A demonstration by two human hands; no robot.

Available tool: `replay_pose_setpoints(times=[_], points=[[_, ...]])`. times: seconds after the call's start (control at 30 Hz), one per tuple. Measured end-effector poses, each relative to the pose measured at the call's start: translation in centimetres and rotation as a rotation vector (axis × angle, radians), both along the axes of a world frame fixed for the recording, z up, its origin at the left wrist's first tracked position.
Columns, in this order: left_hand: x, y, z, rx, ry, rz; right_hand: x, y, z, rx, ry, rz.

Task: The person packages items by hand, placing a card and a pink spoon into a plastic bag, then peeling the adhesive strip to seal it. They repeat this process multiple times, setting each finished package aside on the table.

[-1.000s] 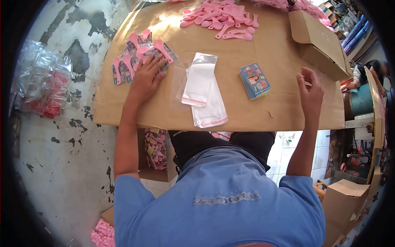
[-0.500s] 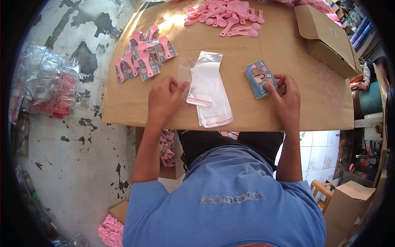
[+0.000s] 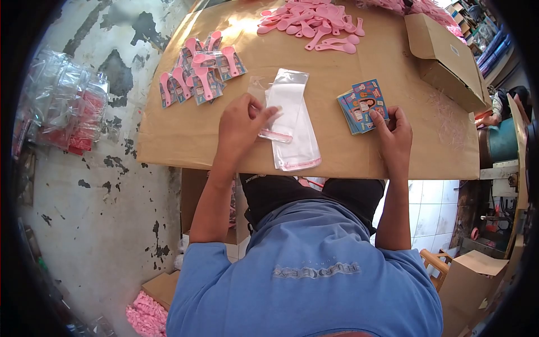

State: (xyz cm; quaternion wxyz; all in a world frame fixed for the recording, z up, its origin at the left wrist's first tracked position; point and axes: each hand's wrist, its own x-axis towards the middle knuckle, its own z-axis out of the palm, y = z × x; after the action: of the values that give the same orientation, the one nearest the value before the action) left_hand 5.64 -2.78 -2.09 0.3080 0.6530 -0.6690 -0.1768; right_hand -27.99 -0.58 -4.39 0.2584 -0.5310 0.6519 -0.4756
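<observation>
My left hand (image 3: 241,124) hovers over or touches the left edge of a small pile of clear plastic bags (image 3: 296,126). Its fingers are curled and its thumb stretches across the top bag, apart from the index finger. Another clear bag (image 3: 257,87) lies partly under that hand. With thumb and fingers, my right hand (image 3: 394,133) pinches a blue printed card (image 3: 366,106), tilted over the rest of the card stack (image 3: 346,115). Left of the bags lie several packs with a blue card and a pink spoon (image 3: 203,83) each.
A heap of loose pink spoons (image 3: 314,21) lies at the table's far side. An open cardboard box (image 3: 446,53) stands at the far right corner. Clear packaging (image 3: 67,104) hangs by the left wall. Another person's hand (image 3: 493,119) shows at the far right edge.
My left hand has moved right, onto the edge of the bag pile. The top card has shifted and turned off its stack in my right hand. The view has shifted slightly.
</observation>
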Motion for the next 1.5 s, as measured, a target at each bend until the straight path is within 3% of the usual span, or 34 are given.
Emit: replay_pose_setpoints(times=[0.33, 0.53, 0.63, 0.73, 0.83, 1.0, 1.17, 1.27, 1.5], points=[[-0.3, -0.4, -0.2, 0.186, 0.284, 0.085, 0.0, 0.0, 0.0, -0.028, 0.032, -0.019], [0.7, 0.0, -0.3, -0.043, 0.254, 0.107, -0.1, 0.0, -0.2, -0.062, 0.015, -0.022], [1.8, -0.4, -2.0, -0.111, 0.434, 0.122, -0.2, -0.1, -0.7, -0.094, -0.052, -0.056], [2.6, -0.4, -2.4, -0.006, 0.874, -0.057, -0.3, -0.2, -0.7, -0.191, -0.066, -0.056], [1.5, 0.5, -1.4, 0.066, 1.056, -0.038, 0.3, 0.3, 0.1, -0.143, -0.232, -0.086], [0.4, 1.5, -0.8, 0.126, 1.310, 0.012, 0.8, 1.0, 0.1, -0.337, -0.331, -0.089], [-1.4, 2.7, -0.6, 0.093, 1.424, -0.024, 4.5, 4.2, 2.6, -0.084, -0.504, 0.283], [-3.0, 3.3, 0.1, 0.087, 1.495, -0.073, 7.1, 4.8, 3.0, 0.107, -0.458, 0.416], [-5.3, 3.8, 0.3, 0.081, 1.555, -0.129, 8.9, 3.8, 1.7, 0.066, -0.669, 0.455]])
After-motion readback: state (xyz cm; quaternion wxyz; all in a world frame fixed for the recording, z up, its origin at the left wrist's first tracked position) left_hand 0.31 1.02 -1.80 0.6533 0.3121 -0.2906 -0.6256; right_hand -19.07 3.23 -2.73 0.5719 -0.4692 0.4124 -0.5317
